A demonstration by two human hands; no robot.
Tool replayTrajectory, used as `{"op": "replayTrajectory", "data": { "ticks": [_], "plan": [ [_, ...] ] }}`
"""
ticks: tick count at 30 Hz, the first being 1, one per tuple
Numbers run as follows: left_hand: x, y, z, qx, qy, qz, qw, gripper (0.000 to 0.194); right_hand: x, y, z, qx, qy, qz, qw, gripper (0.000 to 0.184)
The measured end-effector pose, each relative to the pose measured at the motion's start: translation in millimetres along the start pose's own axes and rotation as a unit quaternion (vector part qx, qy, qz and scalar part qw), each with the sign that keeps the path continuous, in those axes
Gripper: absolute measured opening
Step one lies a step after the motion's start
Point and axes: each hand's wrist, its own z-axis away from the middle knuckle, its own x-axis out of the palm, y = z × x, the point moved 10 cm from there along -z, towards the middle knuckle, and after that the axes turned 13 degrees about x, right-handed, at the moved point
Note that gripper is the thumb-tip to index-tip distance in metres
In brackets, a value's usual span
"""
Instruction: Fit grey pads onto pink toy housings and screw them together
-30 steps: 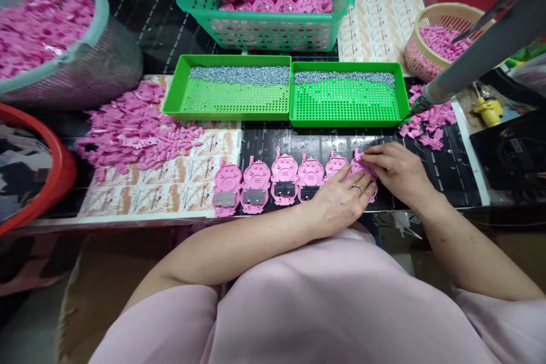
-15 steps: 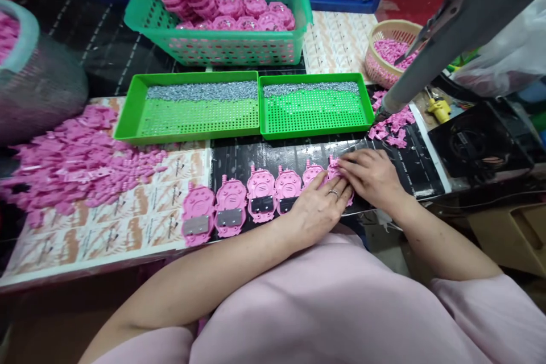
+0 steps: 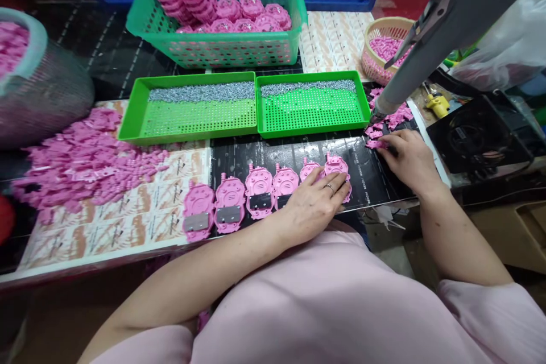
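A row of pink plastic casings (image 3: 230, 199) lies along the table's front edge, some with a grey or black plate in the lower half. My left hand (image 3: 313, 199), wearing a ring, rests flat with outstretched fingers over the casings at the right end, partly covering them. The rightmost casing (image 3: 336, 165) shows above its fingertips. Farther right, my right hand (image 3: 407, 159) is at the near edge of a small heap of pink parts (image 3: 398, 118). Its thumb and fingertips are pinched on a small pink plastic part (image 3: 373, 144).
Two green trays (image 3: 187, 137) of small metal pieces stand behind the row. Beyond is a green basket (image 3: 222, 57) of round pink parts. A pink pile (image 3: 81, 159) and a bucket (image 3: 46, 91) are at left. A grey metal arm (image 3: 409, 68) slants down at right, near a beige basket (image 3: 369, 51).
My right hand has moved right, from the rightmost casing to the heap of small pink parts. My left hand stays on the casings.
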Motion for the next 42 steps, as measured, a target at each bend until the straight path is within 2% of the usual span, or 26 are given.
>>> {"op": "replayTrajectory", "data": {
  "ticks": [4, 7, 10, 13, 21, 26, 28, 32, 39, 42],
  "plan": [
    [-17.0, -5, 4, -0.013, 0.044, -0.022, 0.999, 0.030, -9, -8, 9, 0.029, -0.010, -0.071, 0.997, 0.019],
    [-21.5, -7, 8, -0.019, 0.056, -0.029, 0.998, 0.028, -17, -16, 17, 0.018, 0.007, -0.133, 0.991, 0.014],
    [-22.0, -8, 11, -0.022, 0.051, -0.027, 0.998, 0.027, -17, -26, 28, -0.028, 0.037, -0.121, 0.992, 0.013],
    [-24.3, -9, 16, -0.023, 0.049, -0.026, 0.998, 0.025, -12, -31, 39, -0.066, 0.036, -0.101, 0.992, 0.016],
    [-32.6, -10, 24, -0.021, 0.068, -0.029, 0.997, 0.022, -14, -32, 47, -0.092, 0.038, -0.116, 0.988, 0.020],
    [-36.0, -11, 29, -0.028, 0.072, -0.027, 0.997, 0.021, -14, -39, 57, -0.136, -0.015, -0.138, 0.981, 0.024],
    [-36.6, -11, 33, -0.031, 0.071, -0.025, 0.997, 0.022, -22, -32, 58, -0.105, -0.026, -0.173, 0.979, 0.028],
    [-33.5, -10, 39, -0.030, 0.064, -0.026, 0.997, 0.023, -36, -13, 54, -0.007, 0.010, -0.184, 0.983, 0.027],
    [-25.9, -6, 47, -0.048, 0.067, -0.044, 0.996, 0.027, -21, -21, 51, -0.054, -0.010, -0.137, 0.989, 0.011],
    [-19.1, -2, 49, -0.043, 0.055, -0.044, 0.997, 0.029, -25, -29, 45, -0.036, -0.004, -0.164, 0.986, 0.011]
  ]
}}
